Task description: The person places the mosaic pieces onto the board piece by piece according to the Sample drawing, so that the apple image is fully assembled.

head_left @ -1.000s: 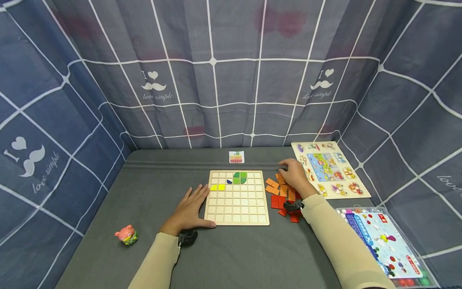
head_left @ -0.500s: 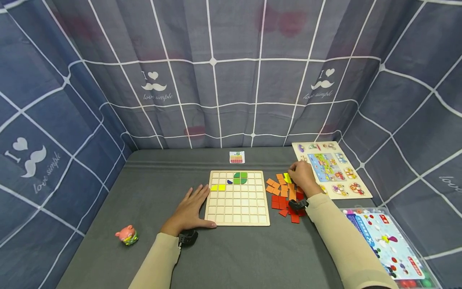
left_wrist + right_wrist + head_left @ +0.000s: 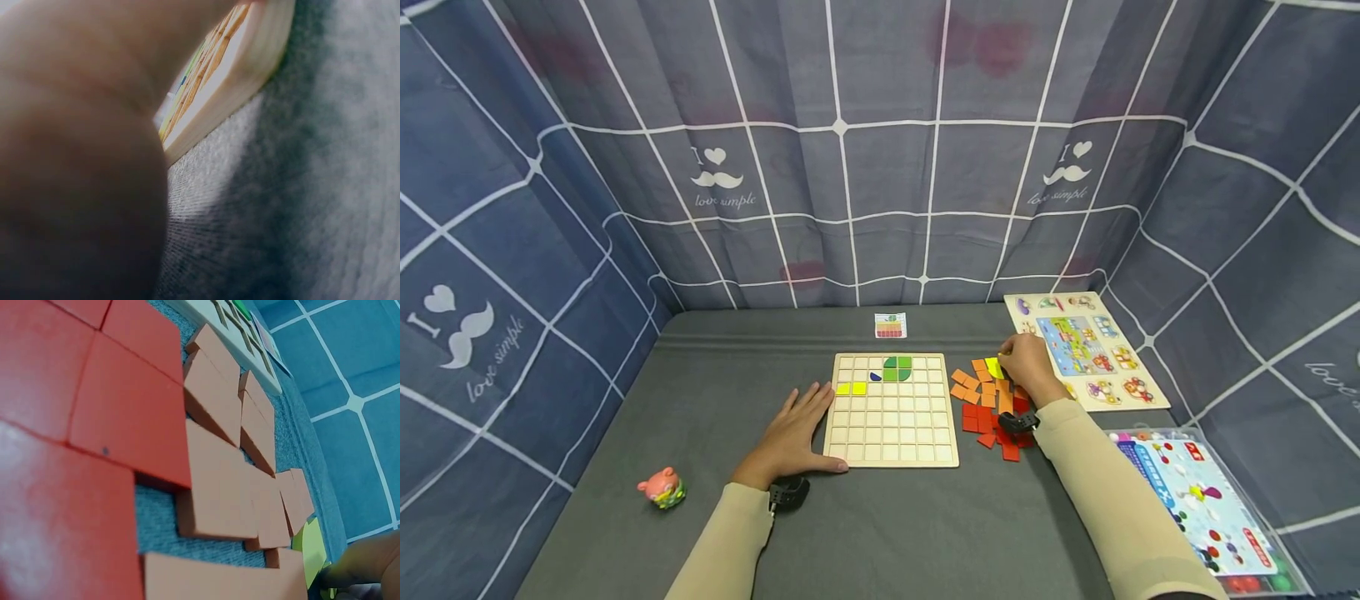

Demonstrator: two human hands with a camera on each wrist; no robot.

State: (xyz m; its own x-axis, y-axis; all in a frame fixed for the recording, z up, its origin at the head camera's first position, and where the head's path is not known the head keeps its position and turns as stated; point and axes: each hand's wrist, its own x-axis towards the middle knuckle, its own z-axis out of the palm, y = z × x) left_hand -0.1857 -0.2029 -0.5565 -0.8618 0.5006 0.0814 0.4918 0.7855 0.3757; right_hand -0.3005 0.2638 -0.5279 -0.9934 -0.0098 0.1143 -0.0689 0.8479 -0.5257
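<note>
My left hand (image 3: pixel 790 437) lies with spread, straight fingers along the left side of a wooden grid board (image 3: pixel 891 454), its thumb at the near left corner. In the board sit several green pieces (image 3: pixel 897 369), a small dark blue piece (image 3: pixel 876 377) and two yellow squares (image 3: pixel 852 388). At the far end of the loose tiles, my right hand (image 3: pixel 1028 367) has curled fingers and appears to pinch a yellow tile (image 3: pixel 312 553); its fingertips are partly hidden. Orange tiles (image 3: pixel 976 382) and red tiles (image 3: pixel 977 418) lie by that hand, some under the wrist.
A small picture card (image 3: pixel 891 326) lies beyond the board. To the right are a picture puzzle board (image 3: pixel 1078 346) and a clear box (image 3: pixel 1210 508) with a printed sheet and colored balls. A pink pig figurine (image 3: pixel 662 487) stands at the left.
My right hand has shifted right and slightly nearer, uncovering yellow at the pile's far end, then stays about there. My left hand has not moved.
</note>
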